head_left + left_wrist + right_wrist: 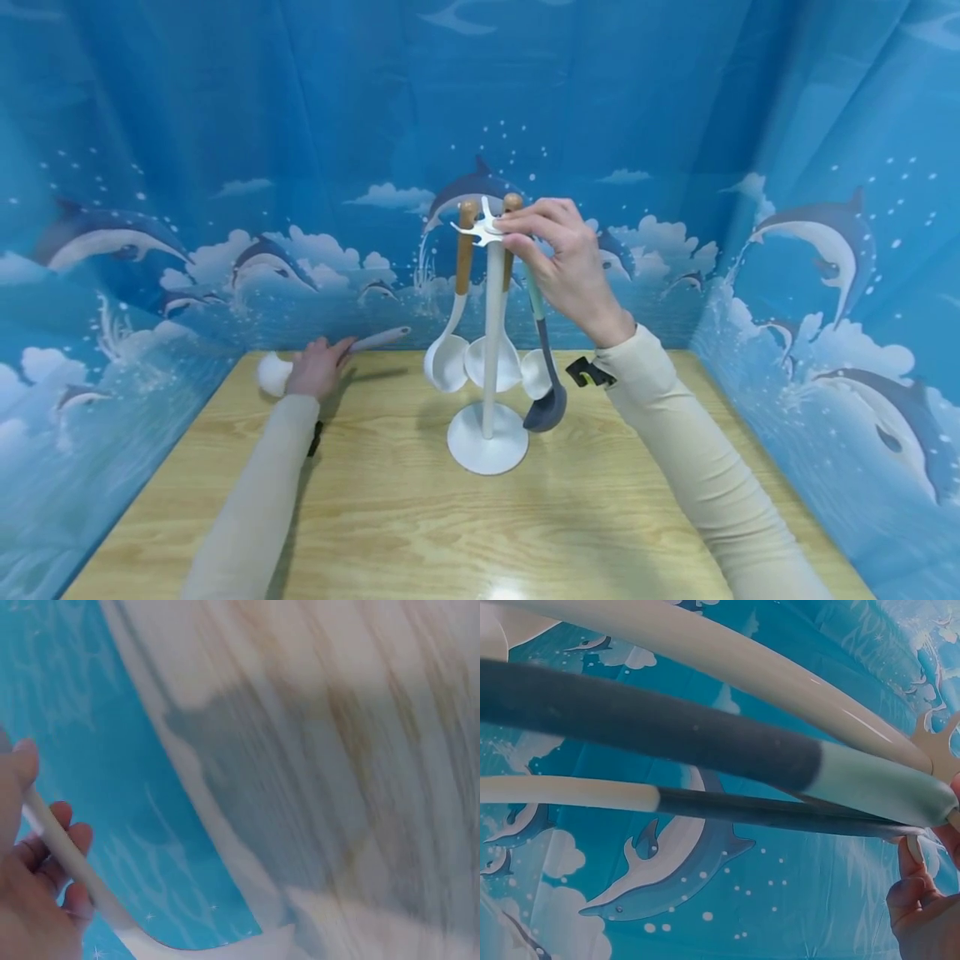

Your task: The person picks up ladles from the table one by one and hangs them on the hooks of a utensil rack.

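At the far left of the table, my left hand (318,367) holds a white utensil (381,338), its fingers curled round the shaft. The utensil's rounded white head pokes out left of the hand, and its handle points right. In the left wrist view the white shaft (82,877) crosses the fingers. My right hand (562,254) pinches the hooked top of a white utensil stand (491,350). Beneath that hand hangs a grey ladle (550,404) with a mint handle (885,787). Two white ladles with wooden handles (464,262) and a smaller white-headed utensil (535,375) hang behind the pole.
The stand's round base (487,454) rests on the wood-grain table (420,533), near its middle. Blue dolphin-print curtains (360,108) enclose the table at the back and both sides. A black wrist strap (590,372) shows at the right cuff.
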The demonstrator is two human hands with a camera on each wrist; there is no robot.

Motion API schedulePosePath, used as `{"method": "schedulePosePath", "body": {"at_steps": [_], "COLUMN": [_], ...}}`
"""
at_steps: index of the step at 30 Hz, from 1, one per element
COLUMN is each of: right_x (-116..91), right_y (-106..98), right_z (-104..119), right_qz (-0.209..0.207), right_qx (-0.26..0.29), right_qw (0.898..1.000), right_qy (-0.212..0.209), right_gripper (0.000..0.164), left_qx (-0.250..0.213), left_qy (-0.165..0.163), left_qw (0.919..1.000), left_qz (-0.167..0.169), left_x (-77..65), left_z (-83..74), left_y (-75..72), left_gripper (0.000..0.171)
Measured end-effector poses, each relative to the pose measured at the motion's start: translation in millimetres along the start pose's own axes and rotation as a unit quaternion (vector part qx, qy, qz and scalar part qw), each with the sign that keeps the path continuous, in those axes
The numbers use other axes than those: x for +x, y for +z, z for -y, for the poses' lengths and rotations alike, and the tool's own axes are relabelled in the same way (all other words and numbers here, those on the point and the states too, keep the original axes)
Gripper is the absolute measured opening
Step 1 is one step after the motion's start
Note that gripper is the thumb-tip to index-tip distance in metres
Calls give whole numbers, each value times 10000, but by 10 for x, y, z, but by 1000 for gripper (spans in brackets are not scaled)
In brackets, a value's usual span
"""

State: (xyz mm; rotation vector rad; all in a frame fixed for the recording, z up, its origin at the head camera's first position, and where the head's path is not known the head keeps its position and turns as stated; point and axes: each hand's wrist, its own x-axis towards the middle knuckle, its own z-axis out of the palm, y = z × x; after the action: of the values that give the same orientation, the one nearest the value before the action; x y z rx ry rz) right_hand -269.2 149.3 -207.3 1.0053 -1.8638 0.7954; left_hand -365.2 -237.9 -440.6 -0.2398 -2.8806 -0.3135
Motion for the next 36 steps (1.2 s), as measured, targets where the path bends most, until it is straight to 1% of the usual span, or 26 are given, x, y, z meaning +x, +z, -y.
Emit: {"method": "schedulePosePath", "body": {"at_steps": [4, 8, 10, 13, 16, 18, 20, 22, 26, 28, 32, 36], "right_x": [-3, 1, 6, 16, 19, 14, 7, 2, 3, 7, 11, 10], "right_y": [3, 7, 8, 11, 19, 26, 32, 34, 28, 25, 25, 28], "right_z": [-4, -6, -6, -4, 2, 6, 9, 11, 11, 7, -2, -2], "right_qz": [-60, -108, -120, -159, -180, -171, -155, -140, -122, -116, -118, -122], "right_qx": [-17, -30, -46, -115, -153, -139, -134, -140, -137, -121, -106, -131], "right_qw": [10000, 9999, 9999, 9997, 9996, 9997, 9998, 9998, 9998, 9998, 9998, 9998], "right_qy": [4, -43, -75, -124, -132, -99, -68, -42, -50, -69, -90, -93], "right_gripper": [55, 53, 53, 52, 51, 51, 52, 53, 54, 53, 51, 52], "left_qx": [-191, -443, -584, -798, -964, -1018, -1082, -1162, -1371, -1470, -1682, -1845], "left_qy": [-10, 147, 214, 289, 322, 329, 341, 387, 530, 609, 732, 841], "left_qw": [9985, 9957, 9948, 9938, 9929, 9923, 9912, 9891, 9823, 9790, 9740, 9708], "left_qz": [-517, -798, -811, -718, -623, -622, -687, -822, -1158, -1271, -1333, -1281], "left_x": [-26, -38, -38, -37, -47, -63, -83, -98, -115, -126, -164, -195], "left_z": [-42, -104, -143, -213, -281, -318, -347, -371, -414, -437, -500, -586], "left_y": [-59, -141, -187, -251, -295, -313, -325, -334, -365, -389, -452, -526], "left_gripper": [42, 43, 44, 46, 47, 48, 48, 47, 46, 46, 44, 37]}}
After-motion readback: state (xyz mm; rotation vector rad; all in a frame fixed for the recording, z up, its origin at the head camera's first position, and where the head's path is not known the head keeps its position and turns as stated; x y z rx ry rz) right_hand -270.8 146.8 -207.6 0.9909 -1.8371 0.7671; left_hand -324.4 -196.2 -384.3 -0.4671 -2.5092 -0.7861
